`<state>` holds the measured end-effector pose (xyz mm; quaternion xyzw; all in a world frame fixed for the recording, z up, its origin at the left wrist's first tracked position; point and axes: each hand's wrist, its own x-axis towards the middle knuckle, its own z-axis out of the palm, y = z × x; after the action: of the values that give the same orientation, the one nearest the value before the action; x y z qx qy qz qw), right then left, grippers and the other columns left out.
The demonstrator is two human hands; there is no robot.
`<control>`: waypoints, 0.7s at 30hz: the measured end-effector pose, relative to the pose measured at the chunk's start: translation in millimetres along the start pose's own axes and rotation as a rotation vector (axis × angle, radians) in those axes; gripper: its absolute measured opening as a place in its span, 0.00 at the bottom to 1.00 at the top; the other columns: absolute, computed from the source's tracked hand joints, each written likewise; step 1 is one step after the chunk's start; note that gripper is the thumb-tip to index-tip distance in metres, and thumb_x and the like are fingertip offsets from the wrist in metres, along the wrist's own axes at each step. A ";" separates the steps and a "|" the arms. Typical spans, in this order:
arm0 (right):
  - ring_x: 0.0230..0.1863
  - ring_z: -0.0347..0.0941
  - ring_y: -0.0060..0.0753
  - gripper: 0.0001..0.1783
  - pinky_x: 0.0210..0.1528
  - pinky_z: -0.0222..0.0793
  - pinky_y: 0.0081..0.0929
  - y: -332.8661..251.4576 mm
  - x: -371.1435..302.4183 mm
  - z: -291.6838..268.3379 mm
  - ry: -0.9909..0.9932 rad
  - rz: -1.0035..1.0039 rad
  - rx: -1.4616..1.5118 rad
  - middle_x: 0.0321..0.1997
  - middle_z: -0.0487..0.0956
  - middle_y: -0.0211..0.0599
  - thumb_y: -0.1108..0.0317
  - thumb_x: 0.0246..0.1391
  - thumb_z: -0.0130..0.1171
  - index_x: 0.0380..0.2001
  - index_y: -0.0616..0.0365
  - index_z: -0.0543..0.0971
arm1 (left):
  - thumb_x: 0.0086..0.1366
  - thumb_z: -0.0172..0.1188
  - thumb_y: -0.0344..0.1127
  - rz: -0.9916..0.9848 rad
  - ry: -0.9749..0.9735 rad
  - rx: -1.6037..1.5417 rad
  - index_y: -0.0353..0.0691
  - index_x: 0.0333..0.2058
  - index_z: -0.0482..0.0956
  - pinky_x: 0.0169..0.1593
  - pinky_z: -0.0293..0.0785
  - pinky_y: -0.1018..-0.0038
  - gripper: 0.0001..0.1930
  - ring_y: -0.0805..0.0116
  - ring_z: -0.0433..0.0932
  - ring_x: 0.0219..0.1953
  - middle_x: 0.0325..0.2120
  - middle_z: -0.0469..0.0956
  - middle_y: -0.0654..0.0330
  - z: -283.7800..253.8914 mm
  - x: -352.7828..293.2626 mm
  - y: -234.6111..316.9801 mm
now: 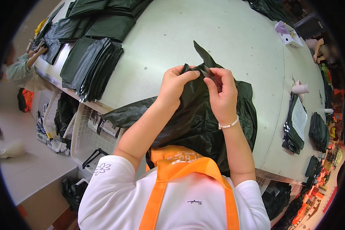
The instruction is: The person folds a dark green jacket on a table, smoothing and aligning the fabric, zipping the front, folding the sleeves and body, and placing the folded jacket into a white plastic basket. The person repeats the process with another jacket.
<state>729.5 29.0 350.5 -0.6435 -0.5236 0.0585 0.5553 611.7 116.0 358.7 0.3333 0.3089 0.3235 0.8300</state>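
Two bare hands work at the upper edge of a dark sheet (pixel 197 109), bunched at the centre of the frame over a pale table (pixel 163 57). The left hand (pixel 172 86) pinches the edge between thumb and fingers; the right hand (pixel 223 92), a beaded bracelet (pixel 229 123) at its wrist, grasps beside it, though blur hides how its thumb and forefinger meet.

A pointed strip (pixel 204 55) of the sheet rises between the hands toward the top of the frame, leaning slightly left at its tip and nearer the right hand. From the fingers the bulk drops to the lower centre, against an orange apron (pixel 193 168). One flap tapers left beneath the left forearm; another fold bulges right of the right wrist. Crumpling hides the full long axis, but the visible bulk runs mainly up and down.

Folded dark sheets (pixel 92 69) lie stacked at upper left.
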 end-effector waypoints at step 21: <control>0.46 0.73 0.49 0.18 0.47 0.70 0.38 268.4 -96.7 -192.8 0.115 1.053 -0.763 0.43 0.76 0.48 0.63 0.45 0.65 0.39 0.61 0.77 | 0.53 0.64 0.34 0.652 0.203 1.343 0.29 0.55 0.65 0.60 0.59 0.63 0.31 0.51 0.66 0.55 0.52 0.68 0.44 -42.2 99.8 -64.3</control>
<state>976.5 -124.1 166.0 -0.9680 -0.0916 0.0981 0.2121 662.2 168.5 255.8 0.8108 0.4004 0.3241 0.2781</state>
